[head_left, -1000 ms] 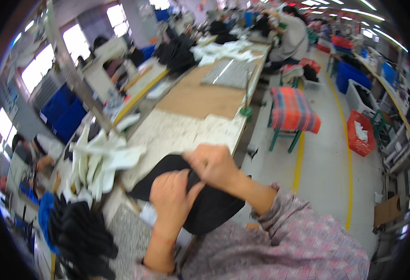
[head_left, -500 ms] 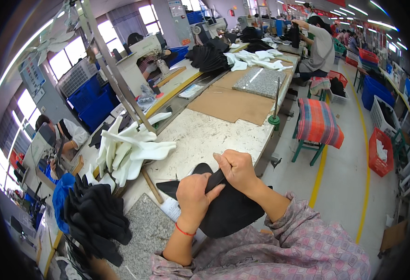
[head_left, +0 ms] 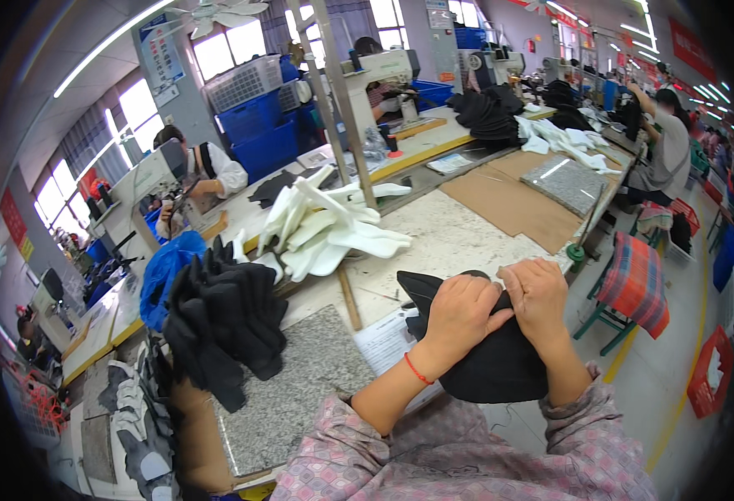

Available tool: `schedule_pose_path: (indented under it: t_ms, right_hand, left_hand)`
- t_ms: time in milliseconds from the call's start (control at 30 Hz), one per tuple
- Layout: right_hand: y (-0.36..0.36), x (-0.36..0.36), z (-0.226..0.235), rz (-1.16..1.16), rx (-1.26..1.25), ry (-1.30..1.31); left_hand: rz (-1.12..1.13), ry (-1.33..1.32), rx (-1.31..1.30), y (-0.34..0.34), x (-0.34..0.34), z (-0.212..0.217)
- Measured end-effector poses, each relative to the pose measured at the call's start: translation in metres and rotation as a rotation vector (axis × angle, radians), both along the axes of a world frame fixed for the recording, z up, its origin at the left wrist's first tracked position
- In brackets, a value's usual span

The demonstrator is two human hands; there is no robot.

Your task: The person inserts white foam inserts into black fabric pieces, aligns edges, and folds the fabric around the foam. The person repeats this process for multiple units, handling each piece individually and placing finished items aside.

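Note:
A black fabric piece [head_left: 498,369] with a pointed flap hangs in front of me, over the near edge of the worktable. My left hand [head_left: 460,316], a red cord round its wrist, is closed on the upper part of it. Right beside it, my right hand [head_left: 536,299] grips the same cloth, fingers curled and thumb toward the left hand. The cloth between the two hands is mostly hidden by the fingers. Left of my hands, a printed paper sheet [head_left: 383,342] lies on the table, partly under the fabric.
A row of black shaped fabric pieces [head_left: 223,317] stands on the left by a speckled stone slab [head_left: 300,392]. White foam-like pieces [head_left: 325,230] are heaped behind a wooden stick [head_left: 348,299]. Brown cardboard [head_left: 500,204] covers the far tabletop. A cloth-covered stool [head_left: 634,284] stands right.
My view has swung left, so the table and my hands appear further right. My hands have drawn closer together on the black fabric, which remains in their grip.

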State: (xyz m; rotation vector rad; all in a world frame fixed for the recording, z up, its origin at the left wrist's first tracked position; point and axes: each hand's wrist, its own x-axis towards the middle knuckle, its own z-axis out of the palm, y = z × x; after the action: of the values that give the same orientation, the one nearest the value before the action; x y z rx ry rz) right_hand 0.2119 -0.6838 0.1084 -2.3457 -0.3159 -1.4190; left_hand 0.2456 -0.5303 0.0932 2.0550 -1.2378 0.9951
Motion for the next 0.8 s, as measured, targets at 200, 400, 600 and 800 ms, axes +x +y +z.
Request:
schedule_pose_path:
  t_ms: [200,400,600,800]
  right_hand:
    - [-0.030,-0.002,-0.003,0.012,-0.068,-0.091]
    - [-0.063,0.020,-0.016,0.412,0.447,0.817]
    - [-0.062,0.064,-0.046,1.042,1.052,1.329]
    - [-0.036,0.066,-0.094,0.861,0.628,1.120]
  left_hand:
    - [0.006,-0.059,-0.034,0.006,-0.012,0.008]
    - [-0.016,0.028,0.082,-0.017,-0.003,-0.007]
    - [-0.122,0.022,0.111,-0.007,-0.004,0.010]
    - [-0.248,0.220,0.226,0.008,0.005,0.034]
